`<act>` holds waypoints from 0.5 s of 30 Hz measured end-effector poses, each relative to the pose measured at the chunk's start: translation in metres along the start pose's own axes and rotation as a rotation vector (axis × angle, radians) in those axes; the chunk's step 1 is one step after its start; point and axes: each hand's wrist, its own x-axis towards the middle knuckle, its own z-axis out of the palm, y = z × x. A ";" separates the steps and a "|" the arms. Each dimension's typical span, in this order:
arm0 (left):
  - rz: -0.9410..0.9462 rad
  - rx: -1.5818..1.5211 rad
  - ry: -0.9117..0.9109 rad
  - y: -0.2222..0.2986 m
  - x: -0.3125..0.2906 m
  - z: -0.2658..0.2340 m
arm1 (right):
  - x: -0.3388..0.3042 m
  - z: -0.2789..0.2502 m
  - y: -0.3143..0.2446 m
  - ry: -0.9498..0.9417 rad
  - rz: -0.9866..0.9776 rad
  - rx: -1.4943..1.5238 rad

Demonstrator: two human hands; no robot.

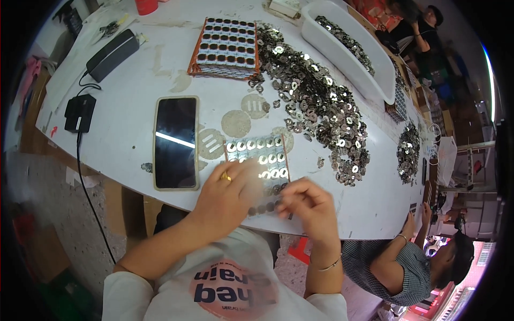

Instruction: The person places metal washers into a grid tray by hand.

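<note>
- While both hands sit at the near edge of the white table (134, 107), I take the small grid tray (259, 166) as my landmark: my left hand (227, 195) lies over its near-left part, fingers spread and blurred, so I cannot tell whether it grips anything.
- My right hand (308, 206) is at the tray's near-right corner, fingertips pinched together on something too small to make out.
- The tray's long axis runs away from me, and the right hand is nearer its edge.
- Left of the tray lies one dark phone (175, 142).
- Beyond and right of the tray spreads one big heap of metal rings (316, 101), far too many to count.
- Farther behind the tray I see one filled tray stack (227, 48) and one white tub (348, 48).
</note>
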 end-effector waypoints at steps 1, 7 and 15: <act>-0.013 0.002 -0.001 -0.005 0.003 -0.003 | -0.004 0.012 0.001 -0.010 0.009 0.000; -0.012 0.000 -0.003 -0.010 0.011 -0.004 | -0.012 0.041 0.004 -0.057 0.168 -0.225; -0.021 -0.018 0.011 -0.010 0.008 -0.003 | -0.006 0.051 0.013 -0.089 -0.179 -0.700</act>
